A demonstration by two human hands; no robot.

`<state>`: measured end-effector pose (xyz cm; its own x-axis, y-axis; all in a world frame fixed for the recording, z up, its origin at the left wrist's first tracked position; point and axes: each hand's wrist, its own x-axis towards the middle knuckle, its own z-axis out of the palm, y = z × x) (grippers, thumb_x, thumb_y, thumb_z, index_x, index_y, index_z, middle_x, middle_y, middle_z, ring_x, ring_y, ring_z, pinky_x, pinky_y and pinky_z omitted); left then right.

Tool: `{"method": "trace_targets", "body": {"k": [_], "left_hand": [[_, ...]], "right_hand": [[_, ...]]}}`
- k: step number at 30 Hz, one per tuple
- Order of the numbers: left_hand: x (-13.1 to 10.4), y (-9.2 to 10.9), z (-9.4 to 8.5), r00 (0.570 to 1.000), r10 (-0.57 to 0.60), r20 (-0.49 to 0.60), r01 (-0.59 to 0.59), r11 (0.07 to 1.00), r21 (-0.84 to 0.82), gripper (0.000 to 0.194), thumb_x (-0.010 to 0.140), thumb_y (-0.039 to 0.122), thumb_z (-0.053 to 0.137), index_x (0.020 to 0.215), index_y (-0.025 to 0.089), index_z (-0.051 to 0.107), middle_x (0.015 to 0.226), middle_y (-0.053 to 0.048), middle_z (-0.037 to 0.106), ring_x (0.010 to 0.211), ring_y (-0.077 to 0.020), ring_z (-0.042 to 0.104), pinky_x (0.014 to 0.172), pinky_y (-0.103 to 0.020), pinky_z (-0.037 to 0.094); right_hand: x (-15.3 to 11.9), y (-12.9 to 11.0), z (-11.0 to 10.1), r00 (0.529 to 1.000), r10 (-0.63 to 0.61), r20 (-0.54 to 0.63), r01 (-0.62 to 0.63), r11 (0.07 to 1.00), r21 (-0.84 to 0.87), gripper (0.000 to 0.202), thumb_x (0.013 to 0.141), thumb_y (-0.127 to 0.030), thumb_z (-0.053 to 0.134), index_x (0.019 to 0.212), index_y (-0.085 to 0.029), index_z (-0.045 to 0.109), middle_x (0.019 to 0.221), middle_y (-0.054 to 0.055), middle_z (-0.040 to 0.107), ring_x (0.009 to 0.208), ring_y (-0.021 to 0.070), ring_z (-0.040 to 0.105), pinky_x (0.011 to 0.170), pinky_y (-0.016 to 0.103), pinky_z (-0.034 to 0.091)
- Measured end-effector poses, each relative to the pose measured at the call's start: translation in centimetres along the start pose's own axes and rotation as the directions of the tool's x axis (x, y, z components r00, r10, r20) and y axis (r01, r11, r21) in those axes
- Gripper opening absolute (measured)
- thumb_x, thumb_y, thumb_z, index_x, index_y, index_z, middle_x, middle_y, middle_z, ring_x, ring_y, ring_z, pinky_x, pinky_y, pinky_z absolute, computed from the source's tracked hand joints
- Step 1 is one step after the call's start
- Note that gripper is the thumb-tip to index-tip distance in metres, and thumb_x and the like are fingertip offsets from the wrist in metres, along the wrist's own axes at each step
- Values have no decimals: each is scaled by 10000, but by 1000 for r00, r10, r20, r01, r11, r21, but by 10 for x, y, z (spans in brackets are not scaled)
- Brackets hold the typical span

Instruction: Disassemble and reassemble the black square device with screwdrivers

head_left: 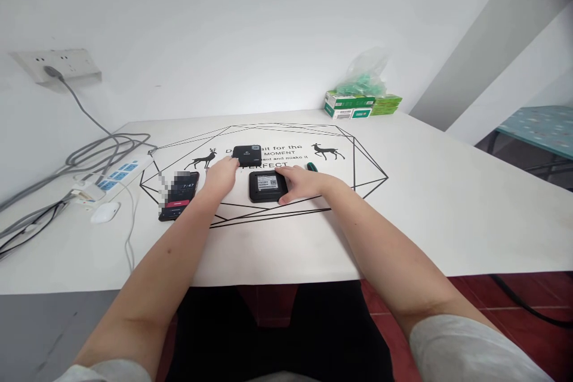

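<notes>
A flat black device with a white printed label [267,184] lies on the table, label side up. My right hand [298,184] grips its right edge, thumb at the near corner and fingers at the far one. Behind it and slightly left is a second black device with a small logo [247,156]. My left hand [221,175] has its fingers bent together at that device's left edge, the fingertips partly hidden. Just beyond my right hand lies a small dark green object [312,167], partly covered by the hand.
Left of my left forearm lies a phone [179,196] with its screen lit. Further left are a power strip [123,178], a white earbud case [105,212] and coiled grey cables [101,149]. Green and white boxes [349,104] with a plastic bag [364,74] stand against the wall.
</notes>
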<state>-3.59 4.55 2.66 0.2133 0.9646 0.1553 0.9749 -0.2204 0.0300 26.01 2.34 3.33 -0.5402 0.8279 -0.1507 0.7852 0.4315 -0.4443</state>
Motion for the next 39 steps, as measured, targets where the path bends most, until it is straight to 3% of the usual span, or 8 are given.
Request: {"method": "trace_targets", "body": {"k": [7, 10, 17, 28, 34, 39], "left_hand": [[3, -11, 4, 995, -45, 85, 43, 999, 29, 272, 997, 139, 584, 1089, 195, 834, 1132, -166, 799, 1078, -337, 757, 929, -392, 569], [4, -8, 5, 995, -37, 89, 34, 999, 32, 273, 1011, 153, 582, 1097, 190, 839, 1158, -172, 797, 1114, -343, 752, 969, -406, 564], [8, 3, 9, 995, -78, 67, 77, 997, 17, 291, 1130, 290, 540, 1155, 177, 808, 1269, -198, 755, 1222, -374, 711, 1033, -478, 559], [9, 3, 10, 995, -85, 46, 91, 985, -147, 229, 1120, 181, 487, 1142, 160, 714, 1282, -222, 722, 1270, -388, 666, 1065, -501, 523], [-9, 20, 1, 996, 80, 44, -60, 939, -338, 231, 1154, 224, 419, 1113, 230, 646, 1089, -72, 749, 1010, -256, 710, 910, -360, 550], [-19, 27, -2, 958, 288, 4, -249, 836, -490, 196, 1086, 187, 459, 981, 237, 616, 1052, -60, 716, 1001, -268, 676, 893, -378, 541]], "right_hand": [[1, 1, 1, 1000, -7, 11, 8, 1000, -11, 1199, 748, -653, 885, 1746, -207, 392, 1791, 173, 457, 1628, 466, 432, 1346, 643, 393], [0, 0, 0, 1000, -1, 20, 2, 1000, -16, 1212, 757, -656, 873, 1754, -185, 371, 1798, 181, 446, 1632, 462, 425, 1351, 631, 390], [1, 1, 0, 1000, -6, -2, 7, 1000, 8, 1194, 726, -663, 910, 1735, -249, 424, 1786, 156, 470, 1638, 476, 430, 1345, 646, 394], [0, 2, 0, 1000, -16, -12, 17, 999, 39, 1185, 725, -640, 904, 1723, -198, 440, 1773, 202, 478, 1631, 500, 424, 1316, 685, 409], [3, 5, 3, 999, -30, -24, 30, 999, 28, 1194, 713, -660, 912, 1715, -200, 453, 1769, 206, 483, 1615, 503, 443, 1304, 681, 422], [4, 4, 3, 999, -32, -26, 32, 999, 6, 1174, 721, -675, 905, 1711, -223, 465, 1741, 177, 524, 1595, 486, 472, 1281, 640, 458]]}}
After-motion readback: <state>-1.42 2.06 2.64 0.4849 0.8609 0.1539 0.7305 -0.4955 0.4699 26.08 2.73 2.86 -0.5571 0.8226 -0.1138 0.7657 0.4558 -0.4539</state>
